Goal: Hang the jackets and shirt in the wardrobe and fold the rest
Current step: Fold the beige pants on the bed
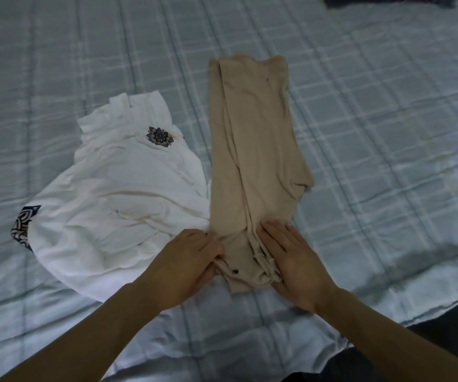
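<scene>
A beige garment [252,150] lies folded lengthwise in a long strip on the bed, running away from me. My left hand [186,266] grips its near left edge, fingers curled under the cloth. Over the near right edge, my right hand [294,263] lies flat with the thumb tucked under the hem. A white garment [120,194] with dark mandala prints lies crumpled to the left, its edge touching the beige strip.
The bed is covered by a pale blue checked quilt [373,128]. A dark garment [387,1] shows at the top right edge. The bed's near edge [387,321] runs across the lower right, with dark floor beyond.
</scene>
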Demonstrator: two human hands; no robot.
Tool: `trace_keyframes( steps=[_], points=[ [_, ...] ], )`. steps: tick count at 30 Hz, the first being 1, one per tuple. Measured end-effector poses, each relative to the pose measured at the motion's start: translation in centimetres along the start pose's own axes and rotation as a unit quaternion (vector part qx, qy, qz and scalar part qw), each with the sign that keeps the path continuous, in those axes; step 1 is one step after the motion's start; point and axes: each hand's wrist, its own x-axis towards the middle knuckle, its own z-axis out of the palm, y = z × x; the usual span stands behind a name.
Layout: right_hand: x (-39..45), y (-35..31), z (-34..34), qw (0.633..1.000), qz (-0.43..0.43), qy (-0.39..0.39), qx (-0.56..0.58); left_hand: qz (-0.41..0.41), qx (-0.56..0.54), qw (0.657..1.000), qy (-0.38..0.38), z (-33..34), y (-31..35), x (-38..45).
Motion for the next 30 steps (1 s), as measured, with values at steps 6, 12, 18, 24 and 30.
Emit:
trace_keyframes(
  steps=[6, 12, 18, 24, 30],
  points=[
    [0.5, 0.4, -1.6, 0.990, -0.006, 0.134, 0.051, -0.051, -0.072, 0.996, -0.028, -1.4, 1.3, 0.2],
    [-1.0, 1.0, -4.3, 0.992, -0.042, 0.100, 0.058, -0.053, -0.124, 0.990, -0.050, -2.7, 3.6, 0.8],
    [-3.9, 0.8, -5.8, 0.997, -0.042, -0.025, 0.066, -0.041, -0.181, 0.978, -0.093, -3.7, 5.4, 0.9],
    [-2.4, 0.7, -8.6, 0.971, 0.046, 0.057, 0.227, -0.070, -0.176, 0.982, 0.015, -6.5, 4.7, 3.3],
    [2.5, 1.6, -10.8, 0.915, 0.124, 0.140, 0.358, -0.132, -0.190, 0.965, 0.124, -8.5, 2.7, 8.4]
  ],
)
